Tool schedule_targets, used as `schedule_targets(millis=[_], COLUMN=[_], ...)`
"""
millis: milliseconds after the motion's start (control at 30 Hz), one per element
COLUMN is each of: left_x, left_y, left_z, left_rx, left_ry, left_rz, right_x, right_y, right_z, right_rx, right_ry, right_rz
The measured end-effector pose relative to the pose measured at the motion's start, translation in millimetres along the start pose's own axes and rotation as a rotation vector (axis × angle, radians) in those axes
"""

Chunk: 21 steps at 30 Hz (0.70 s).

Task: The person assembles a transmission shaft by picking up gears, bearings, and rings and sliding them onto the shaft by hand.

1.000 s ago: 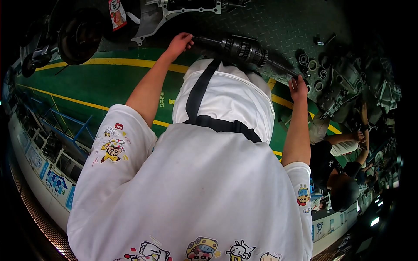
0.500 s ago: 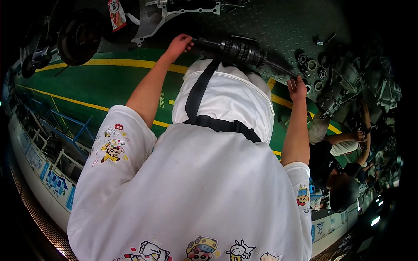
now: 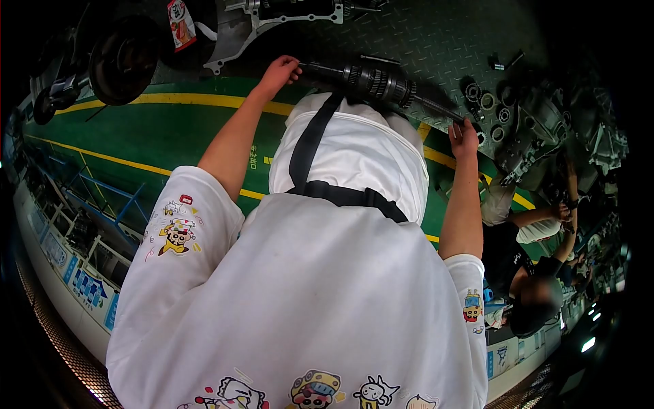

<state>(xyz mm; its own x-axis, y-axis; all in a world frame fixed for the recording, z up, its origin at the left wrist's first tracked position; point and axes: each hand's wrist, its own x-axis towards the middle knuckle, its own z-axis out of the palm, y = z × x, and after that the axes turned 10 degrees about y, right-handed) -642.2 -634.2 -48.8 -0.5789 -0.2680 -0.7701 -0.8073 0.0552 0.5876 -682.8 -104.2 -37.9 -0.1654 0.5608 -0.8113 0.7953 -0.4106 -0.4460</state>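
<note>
A dark metal gear shaft [image 3: 379, 83] with several toothed gears around its middle spans the space between my two hands, close to the table's near edge. My left hand [image 3: 281, 71] is closed round the shaft's thin left end. At the lower right end, my right hand [image 3: 464, 135] pinches the tip between its fingers. Just beyond the gears a thin metal rod [image 3: 380, 59] lies on the patterned metal table [image 3: 422, 31]. Several rings [image 3: 487, 101] lie near my right hand.
A metal housing [image 3: 238, 41] and a red and white packet [image 3: 181, 26] are at the upper left, beside a dark round part [image 3: 125, 58]. Castings [image 3: 538, 129] crowd the right side. A co-worker in black [image 3: 504, 255] is at the right.
The geared shaft has shifted slightly and its gears now sit a little farther from the thin rod. Both hands keep their hold. The co-worker's head has turned.
</note>
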Motion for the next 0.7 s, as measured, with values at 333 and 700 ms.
schedule_targets(millis=[333, 700], left_x=[-1, -19], left_y=[5, 40], left_z=[4, 23], left_rx=[0.026, 0.716], left_ry=[-0.013, 0.171], left_rz=[-0.026, 0.895], right_x=[8, -8], right_y=[5, 0], right_z=[-1, 12], right_rx=[0.000, 0.035], right_ry=[-0.026, -0.092], right_rz=[0.010, 0.024])
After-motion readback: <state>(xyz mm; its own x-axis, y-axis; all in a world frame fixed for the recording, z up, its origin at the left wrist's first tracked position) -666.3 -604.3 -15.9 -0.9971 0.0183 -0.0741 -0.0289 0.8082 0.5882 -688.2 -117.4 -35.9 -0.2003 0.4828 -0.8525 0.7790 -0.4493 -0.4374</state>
